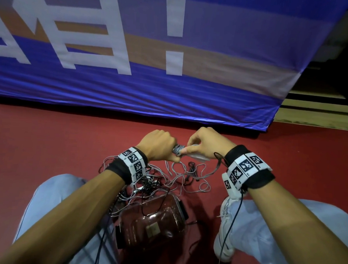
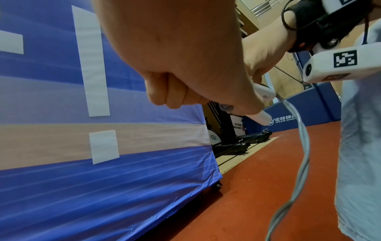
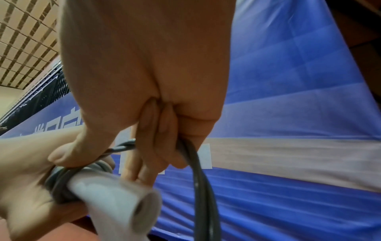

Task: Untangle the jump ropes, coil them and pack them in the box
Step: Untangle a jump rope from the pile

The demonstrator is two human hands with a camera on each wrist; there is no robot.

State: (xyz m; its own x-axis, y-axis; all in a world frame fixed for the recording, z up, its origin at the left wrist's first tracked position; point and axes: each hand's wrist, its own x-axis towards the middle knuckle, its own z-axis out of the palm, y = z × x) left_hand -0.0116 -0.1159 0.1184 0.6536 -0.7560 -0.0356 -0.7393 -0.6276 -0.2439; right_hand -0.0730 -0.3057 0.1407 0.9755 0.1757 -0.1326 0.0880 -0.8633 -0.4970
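Note:
My left hand grips a pair of white jump rope handles with grey rope coiled around them. My right hand is right beside it, fingers curled round the same grey rope, which hangs down in a doubled loop. The ends of the handles poke out past my left fist. A tangle of grey and black ropes lies on the red floor below my hands. The clear plastic box sits between my legs with some rope draped over it.
A large blue banner stands close in front of me, its lower edge just beyond my hands. I sit on red flooring with my knees on either side of the box and my white shoe to its right. Camera cables hang from my wrists.

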